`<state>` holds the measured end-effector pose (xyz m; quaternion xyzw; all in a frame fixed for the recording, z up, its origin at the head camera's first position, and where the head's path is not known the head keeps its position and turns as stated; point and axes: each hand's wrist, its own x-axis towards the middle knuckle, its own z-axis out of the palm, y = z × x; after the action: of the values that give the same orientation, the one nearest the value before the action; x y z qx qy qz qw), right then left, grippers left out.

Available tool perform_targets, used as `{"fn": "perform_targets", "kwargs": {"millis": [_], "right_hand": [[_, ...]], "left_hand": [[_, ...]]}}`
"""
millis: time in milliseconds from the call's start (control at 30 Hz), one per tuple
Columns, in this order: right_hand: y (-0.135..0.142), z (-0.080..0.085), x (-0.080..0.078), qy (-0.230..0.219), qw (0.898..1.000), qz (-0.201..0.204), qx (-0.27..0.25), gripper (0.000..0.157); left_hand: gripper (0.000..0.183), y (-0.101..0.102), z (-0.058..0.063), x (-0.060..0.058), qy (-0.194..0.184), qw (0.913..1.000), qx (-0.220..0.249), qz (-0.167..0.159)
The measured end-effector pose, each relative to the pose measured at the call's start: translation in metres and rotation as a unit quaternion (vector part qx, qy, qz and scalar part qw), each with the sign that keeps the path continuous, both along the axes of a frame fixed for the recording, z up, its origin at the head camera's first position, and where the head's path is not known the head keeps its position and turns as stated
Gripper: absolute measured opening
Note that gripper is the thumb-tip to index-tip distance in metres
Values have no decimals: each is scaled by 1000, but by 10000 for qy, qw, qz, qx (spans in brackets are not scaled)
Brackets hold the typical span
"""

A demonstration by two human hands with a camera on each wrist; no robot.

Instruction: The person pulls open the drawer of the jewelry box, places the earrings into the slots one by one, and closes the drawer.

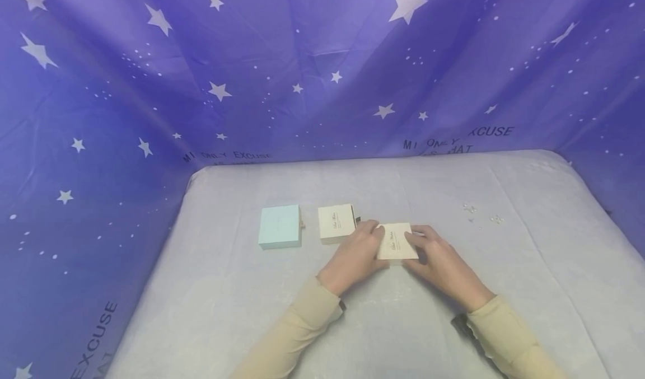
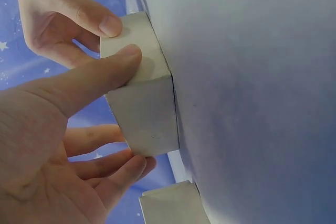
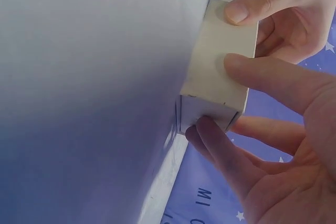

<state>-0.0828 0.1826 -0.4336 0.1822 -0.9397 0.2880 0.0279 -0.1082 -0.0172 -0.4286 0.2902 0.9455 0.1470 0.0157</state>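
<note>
Both hands hold a small cream cardboard box [image 1: 398, 243] with dark script lettering on its lid. It sits on the covered table. My left hand [image 1: 356, 250] grips it from the left, thumb on the near side and fingertips at the left end, as the left wrist view shows. My right hand [image 1: 443, 261] has its thumb on the same near side. Its fingertips [image 3: 207, 127] touch the box's right end, where edges of an inner drawer show. A second cream box [image 1: 336, 222] with the same lettering and a dark tab stands just left of my left hand.
A pale turquoise box [image 1: 279, 226] with a small pinkish tab lies at the left. Several small shiny pieces [image 1: 496, 219] are scattered to the right of my right hand. A purple star-printed curtain [image 1: 302, 60] hangs behind the grey-white tabletop [image 1: 242, 300].
</note>
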Motion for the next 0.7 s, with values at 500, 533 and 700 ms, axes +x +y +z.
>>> {"fn": "perform_targets", "kwargs": {"millis": [500, 533, 700], "right_hand": [[-6, 2, 10, -45, 9999, 34, 92, 60], [-6, 3, 11, -53, 9999, 39, 85, 60], [-9, 4, 16, -113, 9999, 19, 42, 60]], "left_hand": [[67, -9, -2, 8, 137, 9997, 73, -166], [67, -9, -2, 9, 153, 9997, 74, -176], [67, -12, -3, 13, 115, 9998, 64, -161]]}}
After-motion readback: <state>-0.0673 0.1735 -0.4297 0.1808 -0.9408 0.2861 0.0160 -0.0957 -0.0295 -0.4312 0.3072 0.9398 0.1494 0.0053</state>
